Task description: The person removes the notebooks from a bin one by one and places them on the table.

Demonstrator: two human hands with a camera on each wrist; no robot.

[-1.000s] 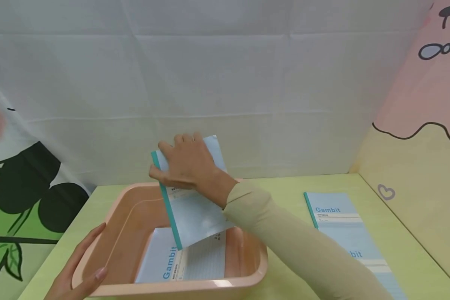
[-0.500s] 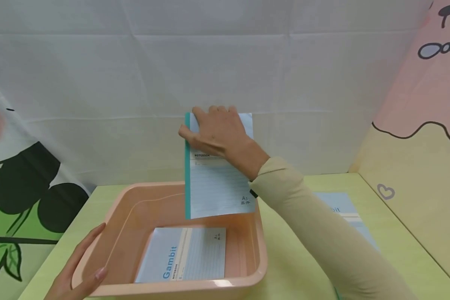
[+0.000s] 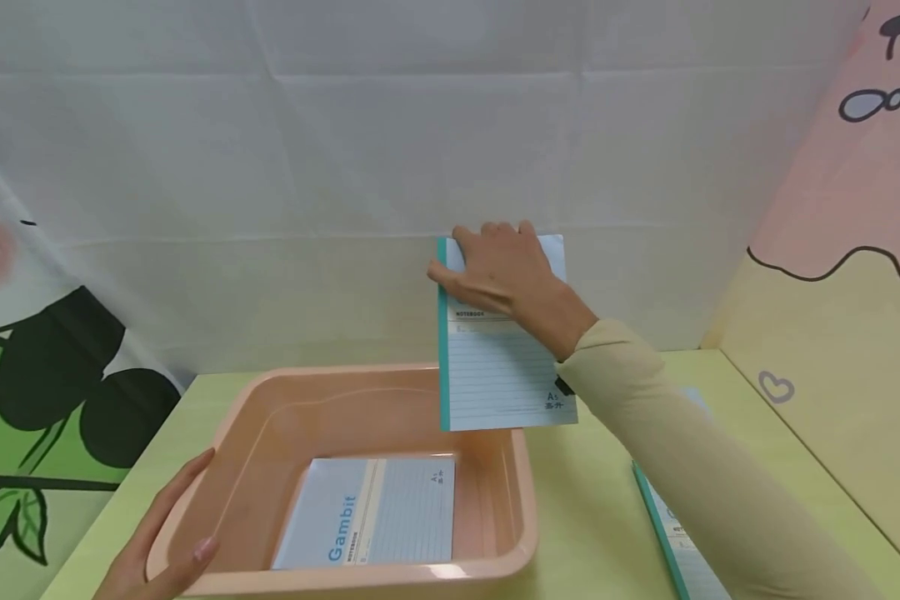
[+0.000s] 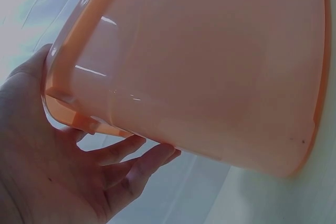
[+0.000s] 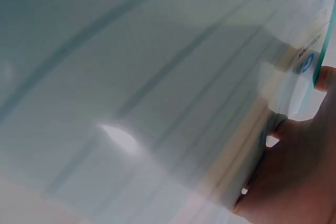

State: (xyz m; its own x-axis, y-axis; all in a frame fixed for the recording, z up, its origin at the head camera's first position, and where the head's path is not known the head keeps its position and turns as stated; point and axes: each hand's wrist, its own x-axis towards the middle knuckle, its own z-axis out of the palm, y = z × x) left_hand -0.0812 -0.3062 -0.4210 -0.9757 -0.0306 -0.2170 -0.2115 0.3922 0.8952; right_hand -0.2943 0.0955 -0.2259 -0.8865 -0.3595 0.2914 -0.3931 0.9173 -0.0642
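My right hand (image 3: 506, 271) grips a light blue notebook (image 3: 506, 375) with a teal spine near its upper end, thumb at the spine edge. The notebook hangs upright above the right rear rim of a peach plastic basin (image 3: 307, 387). In the right wrist view the lined cover (image 5: 157, 98) fills most of the picture, with fingers at its edge. On the basin floor lies another notebook (image 3: 412, 508), "Gambit" printed along it. My left hand (image 3: 161, 533) holds the basin's left front corner; the left wrist view shows thumb and fingers around the basin wall (image 4: 210, 66).
To the right of the basin, more notebooks (image 3: 671, 533) lie on the yellow-green table (image 3: 585, 508), partly hidden by my right sleeve (image 3: 690, 442). A white cloth backdrop (image 3: 420, 150) stands behind, with a decorated panel (image 3: 840, 317) on the right.
My right hand has lifted the notebook from over the basin and carried it rightward, turning it from tilted to nearly upright. The left hand has stayed on the basin.
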